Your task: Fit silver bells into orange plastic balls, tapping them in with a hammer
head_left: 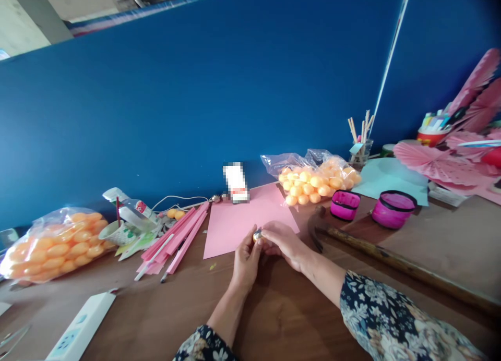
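Note:
A small, shiny, rounded gold-and-silver object (257,236) is pinched between my two hands, just over the near edge of a pink paper sheet (230,225). My left hand (246,259) grips it from the left with thumb and fingers. From the right, the closed fingers of my right hand (284,242) press on it too. Its exact kind is too small to make out, and the fingers cover part of it. Left of the sheet lie folded pink paper strips (188,233), with pens on top.
Bags of orange balls stand at left (55,243) and back right (309,181). Two magenta fabric containers (393,209) sit right, behind a hammer (376,254). A white power strip (84,327) lies front left. A blue partition (195,100) closes off the back.

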The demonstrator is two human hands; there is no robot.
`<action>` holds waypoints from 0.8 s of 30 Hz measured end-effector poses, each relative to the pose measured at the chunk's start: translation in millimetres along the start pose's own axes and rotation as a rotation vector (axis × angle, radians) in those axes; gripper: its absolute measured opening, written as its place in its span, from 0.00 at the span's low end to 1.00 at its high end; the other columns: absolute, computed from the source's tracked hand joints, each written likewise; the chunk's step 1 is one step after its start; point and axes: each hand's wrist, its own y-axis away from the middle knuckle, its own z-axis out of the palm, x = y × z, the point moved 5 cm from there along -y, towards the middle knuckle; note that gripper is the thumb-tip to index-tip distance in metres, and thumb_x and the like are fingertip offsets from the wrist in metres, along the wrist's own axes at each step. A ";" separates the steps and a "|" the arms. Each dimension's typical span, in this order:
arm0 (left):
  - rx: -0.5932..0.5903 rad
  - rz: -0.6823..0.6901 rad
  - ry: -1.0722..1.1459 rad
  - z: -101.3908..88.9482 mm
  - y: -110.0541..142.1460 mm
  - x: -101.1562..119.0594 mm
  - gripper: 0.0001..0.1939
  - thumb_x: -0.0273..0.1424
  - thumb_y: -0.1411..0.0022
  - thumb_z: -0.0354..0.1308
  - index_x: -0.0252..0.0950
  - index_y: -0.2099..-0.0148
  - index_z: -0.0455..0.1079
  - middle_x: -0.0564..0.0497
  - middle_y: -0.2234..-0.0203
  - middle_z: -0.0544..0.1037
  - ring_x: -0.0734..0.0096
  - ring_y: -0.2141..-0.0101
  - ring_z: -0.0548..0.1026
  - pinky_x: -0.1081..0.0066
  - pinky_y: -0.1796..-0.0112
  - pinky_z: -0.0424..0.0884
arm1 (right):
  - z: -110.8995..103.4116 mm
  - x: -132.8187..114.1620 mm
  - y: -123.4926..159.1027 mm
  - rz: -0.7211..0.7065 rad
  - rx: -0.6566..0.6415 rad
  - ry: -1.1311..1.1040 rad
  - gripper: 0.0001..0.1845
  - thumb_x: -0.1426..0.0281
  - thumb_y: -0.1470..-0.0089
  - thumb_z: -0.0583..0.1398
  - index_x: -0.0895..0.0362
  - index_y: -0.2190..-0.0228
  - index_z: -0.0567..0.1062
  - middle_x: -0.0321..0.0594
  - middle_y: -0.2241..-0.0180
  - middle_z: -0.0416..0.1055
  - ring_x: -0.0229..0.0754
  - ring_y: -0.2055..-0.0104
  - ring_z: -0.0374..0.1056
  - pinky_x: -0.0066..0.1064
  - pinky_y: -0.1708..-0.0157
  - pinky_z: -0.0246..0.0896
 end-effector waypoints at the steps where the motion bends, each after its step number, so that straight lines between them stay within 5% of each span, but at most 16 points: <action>1: -0.003 0.016 -0.024 0.6 0.2 1.1 0.26 0.37 0.43 0.52 0.36 0.43 0.56 0.45 0.52 0.70 0.62 0.51 0.66 0.62 0.50 0.59 | 0.3 0.2 -0.2 -0.002 0.001 -0.004 0.12 0.63 0.55 0.61 0.56 0.68 0.69 0.35 0.72 0.71 0.32 0.75 0.67 0.25 0.74 0.62; 9: 0.074 0.052 -0.172 -0.4 1.7 4.1 0.31 0.37 0.45 0.54 0.33 0.41 0.53 0.42 0.51 0.68 0.57 0.49 0.63 0.60 0.50 0.59 | 7.5 -2.2 1.9 -0.028 -0.050 -0.032 0.16 0.62 0.56 0.61 0.56 0.65 0.70 0.38 0.67 0.72 0.39 0.65 0.68 0.31 0.66 0.64; 15: 0.116 0.054 -0.094 -1.8 3.8 6.9 0.26 0.36 0.47 0.55 0.36 0.45 0.61 0.45 0.55 0.72 0.57 0.51 0.66 0.60 0.50 0.59 | 6.5 -1.9 1.9 -0.005 -0.087 0.002 0.16 0.61 0.56 0.61 0.56 0.65 0.70 0.37 0.69 0.71 0.36 0.70 0.68 0.30 0.69 0.65; 24: 0.106 0.019 -0.063 -0.7 1.2 6.0 0.25 0.38 0.44 0.52 0.36 0.44 0.59 0.46 0.52 0.70 0.61 0.50 0.65 0.62 0.49 0.57 | 8.4 -0.8 0.8 -0.046 -0.058 -0.059 0.15 0.62 0.54 0.60 0.56 0.64 0.69 0.38 0.66 0.71 0.37 0.67 0.69 0.32 0.65 0.65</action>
